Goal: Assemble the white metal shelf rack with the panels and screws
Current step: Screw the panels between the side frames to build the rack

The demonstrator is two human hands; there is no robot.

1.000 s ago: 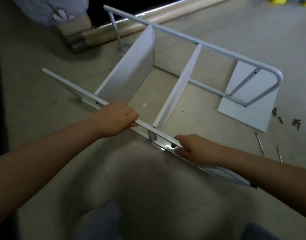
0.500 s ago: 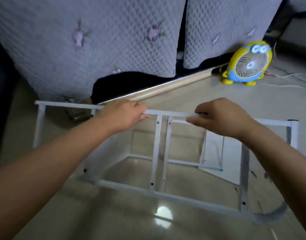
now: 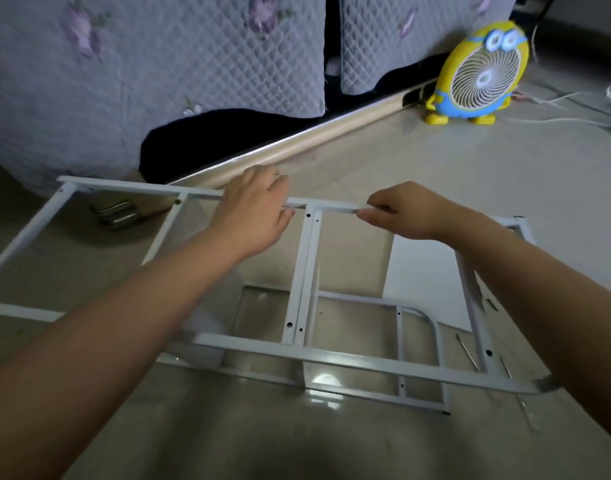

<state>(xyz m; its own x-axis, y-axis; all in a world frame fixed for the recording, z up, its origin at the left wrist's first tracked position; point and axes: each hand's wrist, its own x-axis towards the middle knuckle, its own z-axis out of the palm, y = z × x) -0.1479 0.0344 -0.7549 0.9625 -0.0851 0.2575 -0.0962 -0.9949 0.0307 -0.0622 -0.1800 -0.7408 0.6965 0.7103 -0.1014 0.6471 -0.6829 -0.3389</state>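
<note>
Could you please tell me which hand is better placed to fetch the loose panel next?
Probably the right hand: the loose panel and screws lie on the floor on its side, while the left hand grips the rack.

Floor (image 3: 470, 168) beyond the rack (image 3: 297, 351) lies open; quilted cover (image 3: 158, 81) and fan (image 3: 484, 71) bound it.

Dim, soft indoor light. One bright glare spot gleamed on the glossy floor (image 3: 418, 157) under the rack (image 3: 297, 351). Heavy shadow pooled along the bottom edge. Wide-angle bending at the borders, and the rack's right corner was smeared.
</note>
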